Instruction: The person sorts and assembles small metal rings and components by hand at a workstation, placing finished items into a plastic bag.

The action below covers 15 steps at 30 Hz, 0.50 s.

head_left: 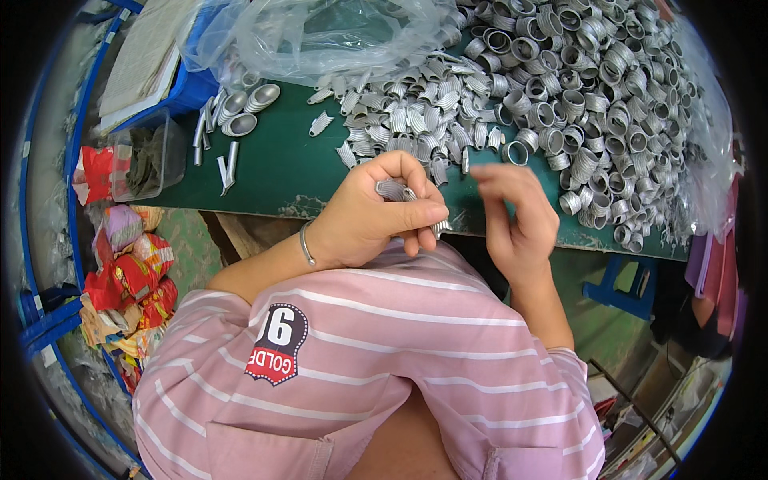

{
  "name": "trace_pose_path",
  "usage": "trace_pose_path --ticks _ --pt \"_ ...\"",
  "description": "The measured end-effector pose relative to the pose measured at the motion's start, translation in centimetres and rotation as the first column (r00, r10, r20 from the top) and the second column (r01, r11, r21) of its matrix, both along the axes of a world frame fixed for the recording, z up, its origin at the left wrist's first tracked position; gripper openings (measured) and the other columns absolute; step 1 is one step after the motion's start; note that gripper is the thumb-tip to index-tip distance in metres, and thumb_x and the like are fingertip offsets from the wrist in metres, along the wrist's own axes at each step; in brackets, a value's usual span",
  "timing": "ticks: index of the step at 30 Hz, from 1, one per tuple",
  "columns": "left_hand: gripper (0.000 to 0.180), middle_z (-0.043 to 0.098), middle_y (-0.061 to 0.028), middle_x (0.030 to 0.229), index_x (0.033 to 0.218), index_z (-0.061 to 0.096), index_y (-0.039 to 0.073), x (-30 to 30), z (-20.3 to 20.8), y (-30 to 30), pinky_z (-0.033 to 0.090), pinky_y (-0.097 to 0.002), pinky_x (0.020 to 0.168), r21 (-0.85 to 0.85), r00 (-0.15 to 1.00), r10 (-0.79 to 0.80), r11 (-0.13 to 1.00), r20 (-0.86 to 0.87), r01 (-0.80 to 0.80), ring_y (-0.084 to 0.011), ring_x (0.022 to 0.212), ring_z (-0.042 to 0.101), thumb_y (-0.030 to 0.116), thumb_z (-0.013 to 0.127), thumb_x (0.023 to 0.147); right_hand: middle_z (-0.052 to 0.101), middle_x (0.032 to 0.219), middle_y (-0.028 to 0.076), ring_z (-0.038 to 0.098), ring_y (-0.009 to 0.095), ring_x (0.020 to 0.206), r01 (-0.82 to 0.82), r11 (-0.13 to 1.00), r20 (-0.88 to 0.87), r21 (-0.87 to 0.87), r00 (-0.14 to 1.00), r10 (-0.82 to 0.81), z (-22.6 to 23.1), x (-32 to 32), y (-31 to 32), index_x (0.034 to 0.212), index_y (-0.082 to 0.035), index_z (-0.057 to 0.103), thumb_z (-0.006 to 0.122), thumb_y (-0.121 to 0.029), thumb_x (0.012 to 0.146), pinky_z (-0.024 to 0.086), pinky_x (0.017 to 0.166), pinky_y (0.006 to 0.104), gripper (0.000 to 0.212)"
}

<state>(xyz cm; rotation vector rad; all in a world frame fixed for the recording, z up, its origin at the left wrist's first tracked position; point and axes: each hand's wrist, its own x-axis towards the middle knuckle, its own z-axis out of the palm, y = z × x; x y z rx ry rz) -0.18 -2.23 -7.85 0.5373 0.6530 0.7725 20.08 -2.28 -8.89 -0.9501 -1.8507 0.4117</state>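
Several small ribbed grey metal pieces (391, 190) are gripped in my left hand (364, 210), fingers curled round them and thumb pressed on top, just over the table's front edge. More of the same stick out below its fingers. My right hand (522, 218) is raised a little to the right, its fingertips smeared by motion, so I cannot tell whether it holds anything. Beyond both hands lies a loose heap of flat, ribbed, leaf-shaped grey pieces (416, 120). A single metal ring (515, 153) rests close to my right fingertips.
A large pile of grey ribbed rings (592, 96) covers the table's right side. Clear plastic bags (320, 40) lie at the back. Spoon-shaped and tubular metal parts (240, 124) sit left on the green table (272, 176), near a clear plastic box (164, 160) and blue bin (188, 92).
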Motion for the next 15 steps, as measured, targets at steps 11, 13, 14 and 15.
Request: trace_pose_path --ticks 11,13,14,15 --pt "0.018 0.058 -0.0111 0.102 0.103 0.055 -0.003 -2.1 3.8 5.5 0.055 -0.0305 0.077 0.014 0.906 0.399 0.915 0.14 -0.404 -0.0216 0.092 0.062 0.004 0.058 0.087 0.061 0.085 0.01 0.059 0.027 0.078 0.079 0.996 0.291 -0.044 0.955 -0.063 0.0 0.3 1.1 0.086 0.0 0.063 0.064 0.009 0.065 0.048 0.066 0.034 0.023" --pt "0.019 0.056 -0.0175 0.104 0.101 0.05 -0.011 -2.8 5.2 7.9 0.053 -0.0357 0.086 -0.05 0.829 0.517 0.853 0.213 -0.519 -0.0281 0.096 0.061 0.001 0.055 0.087 0.062 0.083 0.011 0.06 0.026 0.075 0.105 0.986 0.147 -0.131 0.985 -0.086 0.0 0.3 0.6 0.085 0.001 0.063 0.067 0.01 0.067 0.048 0.064 0.0316 0.021" --pt "0.02 0.056 -0.0176 0.104 0.102 0.05 -0.011 -3.2 4.9 9.0 0.052 -0.0373 0.087 0.032 0.816 0.523 0.837 0.246 -0.547 -0.0288 0.096 0.06 0.0 0.054 0.086 0.063 0.082 0.011 0.061 0.023 0.072 0.1 0.983 0.078 -0.154 0.993 -0.089 0.1 0.5 0.4 0.085 0.002 0.062 0.068 0.01 0.071 0.049 0.063 0.0285 0.017" --pt "0.02 0.056 -0.0177 0.104 0.102 0.049 -0.011 -3.8 4.3 9.8 0.051 -0.0389 0.089 0.104 0.802 0.528 0.814 0.278 -0.572 -0.0296 0.096 0.06 0.0 0.054 0.086 0.064 0.082 0.011 0.061 0.022 0.071 0.091 0.975 -0.001 -0.2 0.996 -0.093 0.0 0.5 0.2 0.085 0.002 0.062 0.068 0.01 0.072 0.049 0.063 0.028 0.017"
